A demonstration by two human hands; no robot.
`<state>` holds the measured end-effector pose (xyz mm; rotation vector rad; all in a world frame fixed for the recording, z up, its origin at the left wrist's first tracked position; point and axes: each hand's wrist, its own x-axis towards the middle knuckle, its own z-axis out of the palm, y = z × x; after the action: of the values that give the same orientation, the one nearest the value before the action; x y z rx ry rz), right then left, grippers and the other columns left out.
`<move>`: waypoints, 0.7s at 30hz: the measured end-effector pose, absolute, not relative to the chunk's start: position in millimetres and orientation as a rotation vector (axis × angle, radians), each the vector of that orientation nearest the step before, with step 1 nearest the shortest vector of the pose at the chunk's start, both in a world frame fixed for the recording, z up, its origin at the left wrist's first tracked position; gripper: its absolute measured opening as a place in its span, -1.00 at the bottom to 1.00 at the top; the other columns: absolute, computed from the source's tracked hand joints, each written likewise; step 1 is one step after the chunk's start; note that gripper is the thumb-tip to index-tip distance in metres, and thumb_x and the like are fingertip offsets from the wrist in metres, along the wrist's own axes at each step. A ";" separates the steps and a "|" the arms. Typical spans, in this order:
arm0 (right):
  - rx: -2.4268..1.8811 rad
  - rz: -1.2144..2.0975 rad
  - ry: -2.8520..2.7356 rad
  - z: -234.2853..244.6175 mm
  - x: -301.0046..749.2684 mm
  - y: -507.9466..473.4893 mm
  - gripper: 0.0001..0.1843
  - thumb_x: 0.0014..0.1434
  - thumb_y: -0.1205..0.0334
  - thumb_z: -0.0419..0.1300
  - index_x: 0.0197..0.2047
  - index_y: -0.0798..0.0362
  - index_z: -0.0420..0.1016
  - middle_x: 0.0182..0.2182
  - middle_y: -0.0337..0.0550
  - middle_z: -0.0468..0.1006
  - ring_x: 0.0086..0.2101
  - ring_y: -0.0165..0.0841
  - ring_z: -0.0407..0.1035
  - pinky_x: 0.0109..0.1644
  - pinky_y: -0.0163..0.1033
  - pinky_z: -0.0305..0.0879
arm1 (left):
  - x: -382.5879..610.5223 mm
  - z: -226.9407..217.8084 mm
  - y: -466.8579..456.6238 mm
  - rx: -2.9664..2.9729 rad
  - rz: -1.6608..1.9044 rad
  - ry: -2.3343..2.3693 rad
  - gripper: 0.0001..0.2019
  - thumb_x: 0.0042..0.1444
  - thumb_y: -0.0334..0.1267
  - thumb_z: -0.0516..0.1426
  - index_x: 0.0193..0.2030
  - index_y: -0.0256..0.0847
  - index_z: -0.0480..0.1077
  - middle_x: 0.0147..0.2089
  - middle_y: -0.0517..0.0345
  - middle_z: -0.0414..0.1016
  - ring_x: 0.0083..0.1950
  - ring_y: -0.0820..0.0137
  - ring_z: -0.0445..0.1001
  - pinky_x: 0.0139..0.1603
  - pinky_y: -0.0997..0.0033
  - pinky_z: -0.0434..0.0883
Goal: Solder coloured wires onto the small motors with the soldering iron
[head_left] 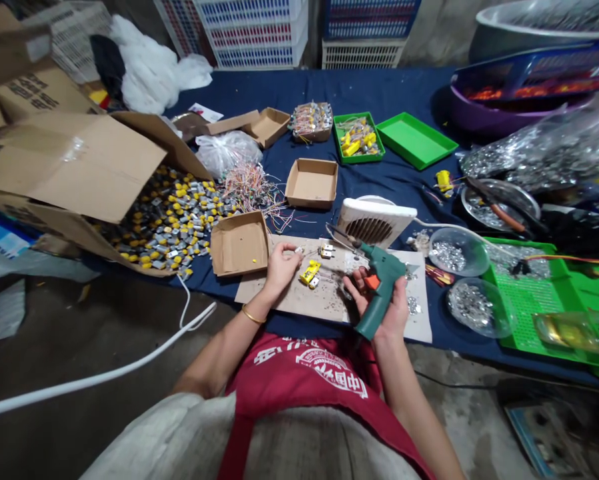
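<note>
Two yellow-capped micro motors (309,272) lie on a cardboard sheet (324,308) at the near edge of the bench (199,288); wired motors (358,137) sit in a green tray (340,137) towards the far edge, while a large heap of loose motors (166,223) fills an open carton (79,167) at the left. The right hand (394,313) is closed around a green soldering gun (379,273), its tip angled away over the sheet. The left hand (282,270) is half-curled beside a small metal part (298,250); whether it pinches that part cannot be told.
</note>
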<state>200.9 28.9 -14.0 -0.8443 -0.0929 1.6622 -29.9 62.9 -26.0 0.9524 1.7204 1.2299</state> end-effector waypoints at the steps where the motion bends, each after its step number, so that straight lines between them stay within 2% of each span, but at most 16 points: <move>1: -0.851 1.658 -0.079 -12.1 201.6 27.9 -0.39 0.11 -0.31 0.30 -0.07 0.08 0.60 -0.17 -0.02 0.67 -0.07 -0.17 0.55 0.30 0.30 0.27 | -32.3 -24.9 63.1 1.079 1.214 1.777 -0.82 0.15 -0.34 0.21 -0.12 -0.21 0.35 -0.16 0.06 0.57 -0.23 0.38 0.61 -0.16 0.37 0.55; 4: -0.889 1.619 -0.023 -4.0 204.8 23.5 -0.39 0.15 -0.30 0.27 -0.07 0.11 0.59 -0.19 -0.01 0.66 -0.10 -0.18 0.57 0.27 0.28 0.32 | -37.1 -20.2 54.4 1.540 1.129 1.894 -0.78 0.17 -0.37 0.19 -0.03 -0.22 0.37 0.14 -0.11 0.48 0.09 0.28 0.55 0.12 0.24 0.50; 6: -0.920 1.591 0.008 2.4 207.8 19.4 -0.41 0.18 -0.28 0.25 -0.08 0.11 0.58 -0.20 0.00 0.66 -0.12 -0.19 0.57 0.25 0.28 0.35 | -35.9 -18.7 42.0 1.769 0.983 1.886 -0.73 0.15 -0.34 0.22 0.00 -0.23 0.38 0.14 -0.12 0.47 0.17 0.20 0.50 0.21 0.16 0.43; 9: -0.959 1.554 0.040 10.4 212.7 13.3 -0.45 0.29 -0.25 0.12 -0.11 0.08 0.59 -0.23 -0.02 0.67 -0.14 -0.19 0.56 0.23 0.26 0.37 | -29.6 -20.1 23.3 1.884 0.714 1.814 -0.63 0.10 -0.29 0.28 0.05 -0.24 0.37 0.01 -0.05 0.53 0.09 0.17 0.53 0.16 0.15 0.45; 12: -1.010 1.530 0.060 13.5 217.8 7.9 -0.43 0.34 -0.25 0.02 -0.12 0.08 0.59 -0.24 -0.03 0.67 -0.15 -0.20 0.57 0.22 0.25 0.39 | -29.7 -21.4 9.3 1.889 0.631 1.805 -0.65 0.15 -0.38 0.20 0.09 -0.26 0.35 -0.02 -0.04 0.54 0.03 0.21 0.54 0.10 0.21 0.46; 17: -1.056 1.488 -0.016 6.9 231.0 -2.9 -0.41 0.20 -0.34 0.20 -0.08 0.05 0.57 -0.24 -0.08 0.67 -0.17 -0.22 0.59 0.19 0.25 0.43 | -56.6 -11.4 -21.1 2.073 0.496 1.913 -0.70 0.20 -0.44 0.12 0.09 -0.25 0.36 -0.02 -0.06 0.50 0.03 0.16 0.47 0.11 0.16 0.43; 21: -1.123 1.422 -0.040 5.4 241.2 -8.4 -0.42 0.21 -0.32 0.19 -0.05 0.04 0.58 -0.24 -0.08 0.67 -0.22 -0.23 0.60 0.08 0.17 0.53 | -68.6 -0.3 -42.2 2.134 0.464 1.938 -0.74 0.26 -0.41 0.10 0.09 -0.25 0.36 0.00 -0.06 0.48 0.05 0.15 0.42 0.10 0.17 0.40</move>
<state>241.2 -8.4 5.4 -1.1232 -0.0400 1.4221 -68.6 -42.2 -0.3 2.1338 1.9383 0.4638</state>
